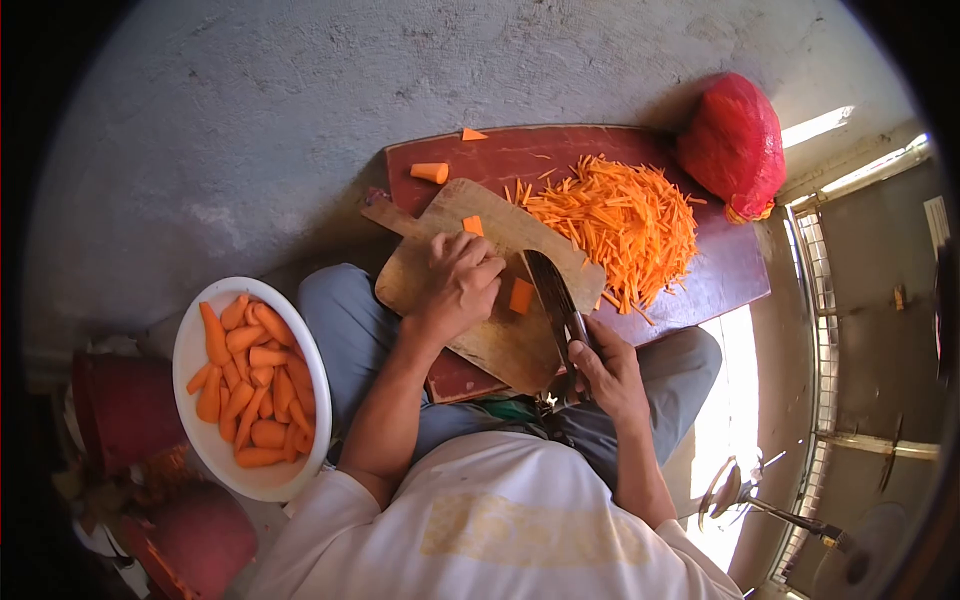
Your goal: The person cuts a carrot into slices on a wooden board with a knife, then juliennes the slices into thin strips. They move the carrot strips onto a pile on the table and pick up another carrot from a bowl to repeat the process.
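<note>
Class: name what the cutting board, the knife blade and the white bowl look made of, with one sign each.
Cutting board: pale matt wood, going by its worn tan face. Knife blade: metal, probably steel, dull grey with slight sheen. White bowl: smooth, plain white, plastic or enamel, unclear which.

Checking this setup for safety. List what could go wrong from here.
1. The knife in the right hand lies close beside the left hand on the board; a slip could cut fingers.
2. The board lies on the red board across the lap, not on a table, so it may rock or slide under pressure.
3. The shreds reach the red board's edge and could spill.
</note>
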Demonstrator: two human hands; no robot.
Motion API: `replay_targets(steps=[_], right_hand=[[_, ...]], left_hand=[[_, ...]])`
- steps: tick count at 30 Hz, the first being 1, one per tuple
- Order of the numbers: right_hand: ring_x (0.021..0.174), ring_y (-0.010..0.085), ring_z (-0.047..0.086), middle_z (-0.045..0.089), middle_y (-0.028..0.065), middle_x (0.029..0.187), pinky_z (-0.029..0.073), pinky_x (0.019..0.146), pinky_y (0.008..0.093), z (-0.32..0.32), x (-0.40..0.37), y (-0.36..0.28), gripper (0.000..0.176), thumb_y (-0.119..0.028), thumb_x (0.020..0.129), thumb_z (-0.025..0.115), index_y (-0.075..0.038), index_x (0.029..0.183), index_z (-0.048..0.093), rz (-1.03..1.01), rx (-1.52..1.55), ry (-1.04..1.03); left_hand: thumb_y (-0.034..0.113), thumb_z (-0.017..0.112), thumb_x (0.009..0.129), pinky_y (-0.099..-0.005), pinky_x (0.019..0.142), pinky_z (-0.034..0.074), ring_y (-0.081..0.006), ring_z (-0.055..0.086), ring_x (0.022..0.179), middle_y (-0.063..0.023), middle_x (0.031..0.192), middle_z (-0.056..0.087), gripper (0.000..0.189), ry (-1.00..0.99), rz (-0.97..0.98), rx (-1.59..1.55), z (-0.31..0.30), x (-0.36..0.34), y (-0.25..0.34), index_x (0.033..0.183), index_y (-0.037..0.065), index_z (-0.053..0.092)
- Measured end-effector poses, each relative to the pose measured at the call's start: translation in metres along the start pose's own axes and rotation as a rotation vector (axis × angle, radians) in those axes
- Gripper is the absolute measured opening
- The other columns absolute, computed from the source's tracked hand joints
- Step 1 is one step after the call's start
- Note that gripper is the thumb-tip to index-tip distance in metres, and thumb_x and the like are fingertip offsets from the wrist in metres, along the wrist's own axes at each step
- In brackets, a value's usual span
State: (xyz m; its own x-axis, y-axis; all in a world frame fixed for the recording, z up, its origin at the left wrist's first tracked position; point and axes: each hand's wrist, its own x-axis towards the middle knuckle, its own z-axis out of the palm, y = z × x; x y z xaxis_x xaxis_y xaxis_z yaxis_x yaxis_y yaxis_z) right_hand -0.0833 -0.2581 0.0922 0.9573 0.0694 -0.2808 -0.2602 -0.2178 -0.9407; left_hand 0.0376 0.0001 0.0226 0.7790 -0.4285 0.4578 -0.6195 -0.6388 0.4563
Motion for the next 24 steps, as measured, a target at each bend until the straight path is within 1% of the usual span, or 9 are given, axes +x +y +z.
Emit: replay_targets(steps=[2,3,6,8,11,15,18,21,24], right_hand=[[0.06,0.004,0.057,0.066,-0.0029,0.086,0.045,0.054,0.0222,0.001,-0.002,0.003,0.052,-0.034,0.114,0.067,0.0,0.154,0.061,-0.005,0.0,0.009],[0.06,0.0039,0.057,0.065,-0.003,0.085,0.045,0.054,0.0223,0.0,-0.002,0.003,0.052,-0.034,0.115,0.066,0.0,0.153,0.061,-0.007,-0.005,0.005],[0.06,0.0037,0.056,0.064,-0.0033,0.084,0.044,0.053,0.0225,0.0,-0.001,0.003,0.05,-0.032,0.115,0.065,0.001,0.152,0.061,-0.027,-0.029,-0.002],[0.06,0.0039,0.054,0.063,-0.0034,0.083,0.043,0.053,0.0229,0.003,0.001,0.003,0.048,-0.03,0.115,0.064,0.001,0.151,0.062,-0.059,-0.052,0.003],[0.074,0.0146,0.062,0.066,0.0068,0.091,0.053,0.067,0.0341,0.005,0.007,0.004,0.042,-0.023,0.114,0.065,0.004,0.146,0.063,-0.083,-0.114,-0.008],[0.08,0.0161,0.064,0.068,0.0101,0.093,0.056,0.072,0.0355,0.006,0.007,-0.004,0.043,-0.023,0.113,0.066,0.004,0.146,0.062,-0.059,-0.124,-0.037],[0.081,0.0166,0.065,0.069,0.0118,0.094,0.057,0.074,0.0361,0.004,0.008,-0.006,0.044,-0.024,0.113,0.066,0.004,0.146,0.062,-0.061,-0.128,-0.037],[0.081,0.0178,0.066,0.071,0.0136,0.095,0.057,0.074,0.0371,0.002,0.008,-0.003,0.044,-0.024,0.113,0.067,0.004,0.146,0.062,-0.072,-0.118,-0.032],[0.082,0.0189,0.067,0.071,0.0153,0.095,0.057,0.076,0.038,0.001,0.007,-0.006,0.042,-0.023,0.112,0.067,0.004,0.145,0.063,-0.078,-0.12,-0.021]], left_hand=[[0.009,0.081,0.085,-0.0487,0.111,0.038,-0.0264,0.063,0.119,-0.006,0.112,0.07,0.021,-0.032,-0.018,-0.121,-0.014,0.006,0.018,0.105,0.004,0.081],[0.009,0.082,0.083,-0.0471,0.11,0.038,-0.0266,0.063,0.119,-0.0062,0.112,0.07,0.024,-0.048,-0.029,-0.183,-0.018,0.007,0.025,0.107,0.004,0.082],[0.011,0.084,0.08,-0.0463,0.107,0.039,-0.0274,0.063,0.118,-0.0064,0.112,0.07,0.026,-0.098,0.032,-0.136,-0.004,0.001,0.023,0.105,0.004,0.081],[0.011,0.081,0.081,-0.0475,0.106,0.039,-0.0277,0.062,0.117,-0.006,0.112,0.068,0.018,-0.112,0.018,-0.104,0.003,0.0,0.018,0.098,0.006,0.079],[0.01,0.078,0.082,-0.0479,0.104,0.039,-0.0284,0.061,0.116,-0.0063,0.109,0.066,0.01,-0.078,0.041,-0.067,0.008,0.0,0.021,0.09,0.007,0.074],[0.007,0.075,0.083,-0.0486,0.102,0.041,-0.031,0.06,0.113,-0.0083,0.106,0.064,0.007,-0.104,0.07,-0.072,0.01,-0.001,0.019,0.086,0.006,0.07],[0.003,0.073,0.084,-0.0493,0.1,0.045,-0.0336,0.061,0.11,-0.0108,0.105,0.063,0.005,-0.094,0.043,-0.064,0.014,-0.003,0.021,0.087,0.004,0.069],[0.001,0.072,0.085,-0.0503,0.099,0.048,-0.0361,0.061,0.111,-0.0132,0.11,0.064,0.006,-0.072,0.014,-0.032,0.023,-0.005,0.025,0.091,0.002,0.071],[-0.002,0.071,0.085,-0.0512,0.098,0.049,-0.0376,0.062,0.112,-0.0149,0.115,0.066,0.011,-0.025,0.005,-0.144,0.019,-0.002,0.027,0.095,0.001,0.072]])
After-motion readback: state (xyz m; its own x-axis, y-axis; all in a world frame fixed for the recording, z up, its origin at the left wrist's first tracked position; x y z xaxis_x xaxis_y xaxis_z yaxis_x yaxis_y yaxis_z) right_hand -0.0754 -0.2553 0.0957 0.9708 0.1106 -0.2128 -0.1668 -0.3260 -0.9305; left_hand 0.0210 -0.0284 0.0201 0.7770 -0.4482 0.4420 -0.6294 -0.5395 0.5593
